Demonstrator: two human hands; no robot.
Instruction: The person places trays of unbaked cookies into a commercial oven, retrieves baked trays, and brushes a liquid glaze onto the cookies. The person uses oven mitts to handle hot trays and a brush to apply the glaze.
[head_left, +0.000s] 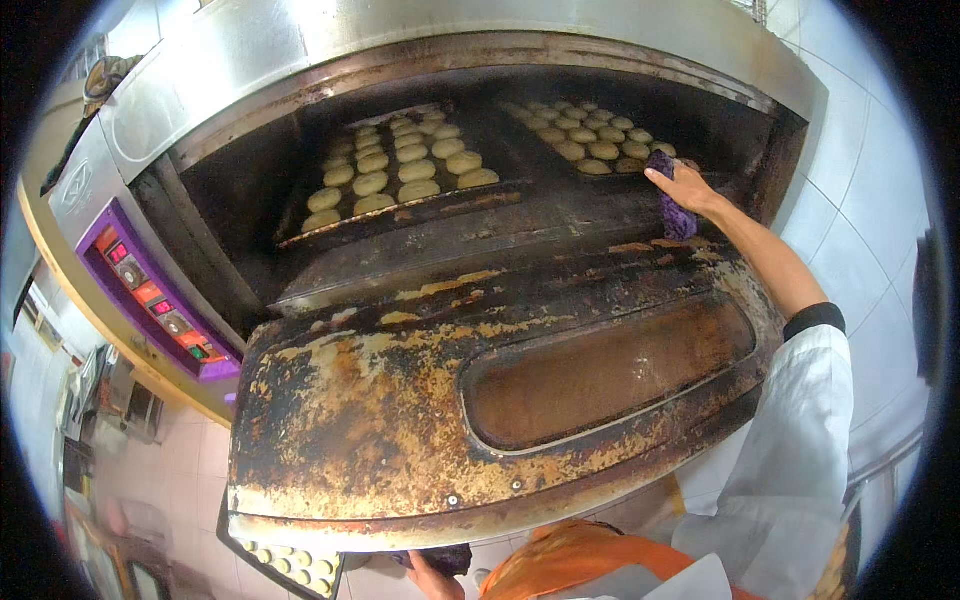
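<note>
Inside the oven, my right hand (684, 186) grips a folded purple cloth (677, 214) at the front edge of the right baking tray (596, 174), which bears rows of round pastries (582, 135). Left of it lies another dark baking tray (397, 214) with similar pale round pastries (417, 171). My left hand (435, 579) is low at the bottom, partly hidden by the lowered oven door, against a dark purple cloth (442, 559). Beside it, a further tray (336, 577) of small pale pieces shows below the door.
The stained oven door (337, 420) with its oval window (611, 371) hangs open between me and the chamber. A purple-framed control panel (157, 300) is on the oven's left side. White tiled wall (847, 225) stands at the right. Tiled floor (187, 465) shows at lower left.
</note>
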